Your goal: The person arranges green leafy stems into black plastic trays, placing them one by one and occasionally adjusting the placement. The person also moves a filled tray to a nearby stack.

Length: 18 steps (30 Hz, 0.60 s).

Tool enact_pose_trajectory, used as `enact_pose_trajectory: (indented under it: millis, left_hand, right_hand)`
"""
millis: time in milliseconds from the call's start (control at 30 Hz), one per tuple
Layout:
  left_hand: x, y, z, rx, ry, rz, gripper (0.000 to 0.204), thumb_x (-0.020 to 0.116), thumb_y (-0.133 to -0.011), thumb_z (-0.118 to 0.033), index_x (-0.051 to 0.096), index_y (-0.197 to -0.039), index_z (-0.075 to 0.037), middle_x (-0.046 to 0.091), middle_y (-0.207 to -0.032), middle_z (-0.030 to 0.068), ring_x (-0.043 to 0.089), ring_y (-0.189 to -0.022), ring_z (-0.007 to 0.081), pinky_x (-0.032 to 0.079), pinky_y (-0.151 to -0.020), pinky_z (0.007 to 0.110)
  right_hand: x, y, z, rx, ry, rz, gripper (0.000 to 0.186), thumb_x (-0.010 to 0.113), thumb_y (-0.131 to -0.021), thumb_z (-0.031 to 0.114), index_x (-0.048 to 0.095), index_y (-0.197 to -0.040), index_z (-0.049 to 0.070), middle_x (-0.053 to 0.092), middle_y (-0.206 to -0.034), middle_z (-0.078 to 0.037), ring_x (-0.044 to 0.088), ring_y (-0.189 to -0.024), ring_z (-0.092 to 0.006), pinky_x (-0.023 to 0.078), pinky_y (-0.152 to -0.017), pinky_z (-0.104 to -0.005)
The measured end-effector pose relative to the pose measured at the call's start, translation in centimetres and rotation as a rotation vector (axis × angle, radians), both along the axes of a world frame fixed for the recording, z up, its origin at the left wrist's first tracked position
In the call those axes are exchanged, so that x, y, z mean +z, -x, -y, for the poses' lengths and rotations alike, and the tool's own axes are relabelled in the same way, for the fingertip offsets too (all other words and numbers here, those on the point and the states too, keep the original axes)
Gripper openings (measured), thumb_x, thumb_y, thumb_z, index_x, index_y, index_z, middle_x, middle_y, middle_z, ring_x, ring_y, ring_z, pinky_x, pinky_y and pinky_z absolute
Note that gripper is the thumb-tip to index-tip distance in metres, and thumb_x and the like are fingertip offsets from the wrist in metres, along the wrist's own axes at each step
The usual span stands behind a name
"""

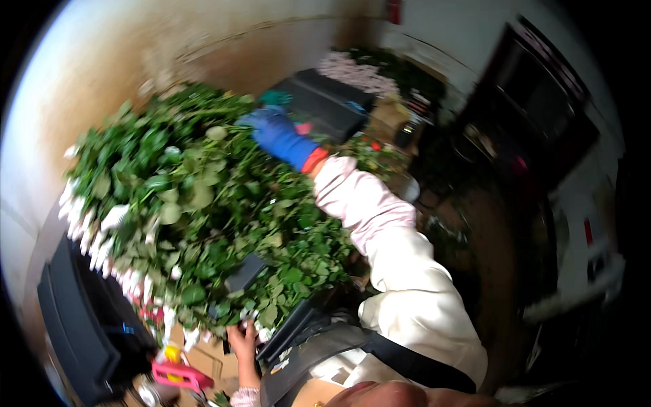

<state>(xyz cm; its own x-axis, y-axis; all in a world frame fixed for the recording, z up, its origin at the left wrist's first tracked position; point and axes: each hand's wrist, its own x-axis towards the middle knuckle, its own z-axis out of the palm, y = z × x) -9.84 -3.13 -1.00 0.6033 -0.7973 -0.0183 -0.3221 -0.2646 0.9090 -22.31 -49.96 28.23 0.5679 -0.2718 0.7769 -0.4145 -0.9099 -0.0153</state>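
A large heap of leafy cut flowers (224,197) covers the surface in front of me, with white and pale pink buds (88,230) along its left edge. My right hand (274,132), in a blue glove with an orange cuff, reaches to the stems at the far side of the heap. Its fingers are blurred there, and any grip is hidden. My bare left hand (243,342) is low at the near edge, fingers bent beside pale buds; what they hold is unclear. Just beyond it, a dark grey flat rectangular object (245,273) lies among the leaves.
A black bin-like container (85,319) stands at the left, near a pink-handled tool (180,374) and cardboard (207,359). Beyond my right hand are a dark case (319,102) and pink flowers (356,73). A stained wall (224,41) runs behind; a dark cabinet (536,88) stands right.
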Motion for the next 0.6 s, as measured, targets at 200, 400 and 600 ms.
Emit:
enact_pose_trajectory:
  millis: [200, 400, 600]
  left_hand:
    - [-0.8, -0.2, 0.4, -0.043, -0.047, -0.101, 0.039, 0.072, -0.088, -0.007, 0.060, -0.123, 0.004, 0.060, -0.119, 0.0159, 0.059, -0.106, 0.0272, 0.046, -0.095, 0.036]
    - [-0.7, 0.5, 0.7, -0.025, 0.062, 0.071, 0.033, 0.071, -0.091, -0.012, 0.059, -0.117, 0.006, 0.066, -0.101, 0.0138, 0.063, -0.088, 0.0217, 0.052, -0.080, 0.034]
    - [-5.0, -1.2, -1.2, 0.041, -0.173, 0.038, 0.049, 0.074, -0.088, -0.030, 0.060, -0.116, 0.008, 0.066, -0.083, 0.0158, 0.062, -0.066, 0.0245, 0.051, -0.061, 0.038]
  right_hand:
    - [-1.2, 10.7, -4.8, -0.050, -0.265, -0.050, 0.044, 0.061, -0.081, 0.005, 0.065, -0.124, 0.016, 0.066, -0.111, -0.015, 0.061, -0.108, -0.0348, 0.047, -0.100, -0.0477]
    - [-14.4, 17.6, -7.7, 0.102, -0.718, -0.466, 0.044, 0.063, -0.080, 0.008, 0.069, -0.122, 0.022, 0.068, -0.113, -0.010, 0.063, -0.106, -0.0316, 0.048, -0.100, -0.0438]
    - [-16.1, 12.7, -13.1, -0.401, -0.291, -0.851, 0.022, 0.062, -0.082, 0.014, 0.073, -0.102, 0.014, 0.068, -0.093, -0.011, 0.067, -0.088, -0.0310, 0.052, -0.076, -0.0445]
